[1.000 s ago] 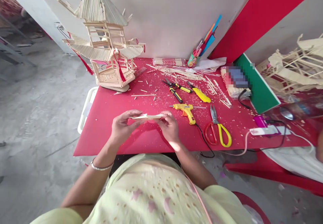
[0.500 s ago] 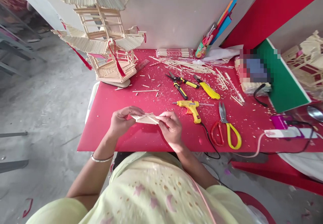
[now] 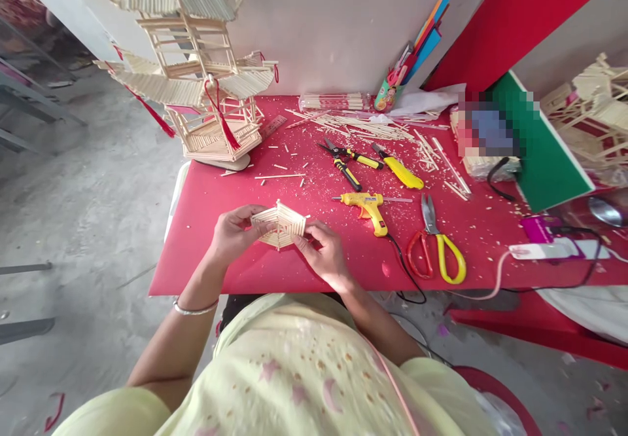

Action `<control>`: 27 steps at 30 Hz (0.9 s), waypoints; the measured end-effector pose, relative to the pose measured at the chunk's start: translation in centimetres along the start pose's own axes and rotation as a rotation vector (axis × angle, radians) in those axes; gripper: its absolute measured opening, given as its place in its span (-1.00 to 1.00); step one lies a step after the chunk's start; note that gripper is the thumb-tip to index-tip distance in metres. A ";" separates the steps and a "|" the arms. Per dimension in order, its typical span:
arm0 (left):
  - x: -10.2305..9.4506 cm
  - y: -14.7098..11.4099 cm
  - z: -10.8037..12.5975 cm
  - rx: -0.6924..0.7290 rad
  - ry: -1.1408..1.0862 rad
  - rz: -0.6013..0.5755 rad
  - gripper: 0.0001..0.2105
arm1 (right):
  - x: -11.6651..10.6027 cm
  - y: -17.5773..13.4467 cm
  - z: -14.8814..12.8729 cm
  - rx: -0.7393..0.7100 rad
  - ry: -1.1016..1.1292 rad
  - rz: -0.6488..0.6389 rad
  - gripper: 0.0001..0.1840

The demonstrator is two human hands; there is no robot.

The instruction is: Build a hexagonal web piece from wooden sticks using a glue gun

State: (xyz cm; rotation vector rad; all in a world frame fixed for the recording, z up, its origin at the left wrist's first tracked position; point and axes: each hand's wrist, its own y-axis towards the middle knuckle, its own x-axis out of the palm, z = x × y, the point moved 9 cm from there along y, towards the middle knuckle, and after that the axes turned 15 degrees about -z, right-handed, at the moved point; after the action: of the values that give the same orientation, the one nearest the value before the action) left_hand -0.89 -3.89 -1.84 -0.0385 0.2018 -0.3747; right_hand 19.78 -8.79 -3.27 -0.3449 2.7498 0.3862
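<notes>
Between my hands, above the red tabletop, is a small six-sided roof of thin wooden sticks (image 3: pixel 280 216), with rows of sticks set around an open-looking middle. My left hand (image 3: pixel 237 232) grips its left edge, the thumb lying across the near face. My right hand (image 3: pixel 324 251) pinches the lower right edge between thumb and fingers. To the right of my right hand lies a yellow hot glue gun (image 3: pixel 369 208) with a clear glue stick in its back. Beyond it are black-and-yellow cutters (image 3: pixel 347 162) and a yellow utility knife (image 3: pixel 401 170).
A tall stick pagoda (image 3: pixel 216 112) with red tassels stands at the back left. Loose sticks (image 3: pixel 353 125) and shavings cover the back of the red table (image 3: pixel 196 259). Scissors with red and yellow handles (image 3: pixel 434 246), a power strip (image 3: pixel 534 251) and a green board (image 3: pixel 549 145) are on the right.
My hands have tilted the stick roof from nearly edge-on so that its six-sided face now shows. My right hand has shifted slightly left. The tools have stayed in place.
</notes>
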 end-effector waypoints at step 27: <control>0.3 1.6 -3.8 -0.254 -0.134 -0.212 -0.34 | 1.2 -1.6 1.2 0.113 -0.154 -0.123 -0.73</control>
State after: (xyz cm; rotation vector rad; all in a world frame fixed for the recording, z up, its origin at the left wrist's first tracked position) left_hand -0.79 -2.55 -5.74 -0.3368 0.1120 -0.5538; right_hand 19.48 -10.18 -5.12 -0.4330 2.5721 0.2151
